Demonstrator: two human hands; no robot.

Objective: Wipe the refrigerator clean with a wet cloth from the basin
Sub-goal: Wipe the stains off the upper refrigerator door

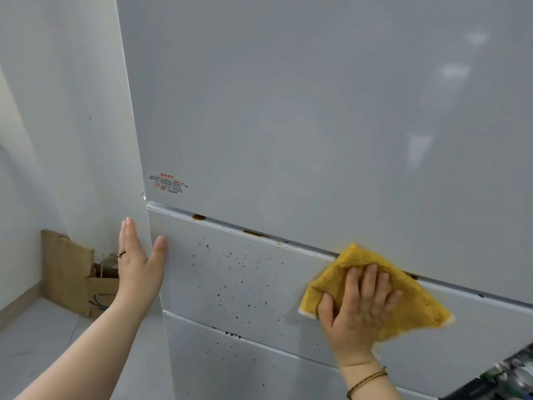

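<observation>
The refrigerator (pixel 317 111) is braced at its left edge by the flat, unclenched left hand (pixel 138 269) while a yellow cloth (pixel 409 307) is pressed on the middle drawer front (pixel 259 307) by the spread right hand (pixel 360 313), so brown specks (pixel 230 269) may be smeared if it is dragged unrinsed.

One head-worn view, close up, forward and down at the refrigerator (pixel 317 111) front.

The pale grey floor (pixel 34 350) shows below and to the left of the left hand (pixel 138 267). Two brown paper bags stand on it, left of that hand's wrist. The flat bag (pixel 66 269) leans against the wall (pixel 57 140). The lower bag (pixel 102 293), with twine handles, sits nearer the hand.
</observation>
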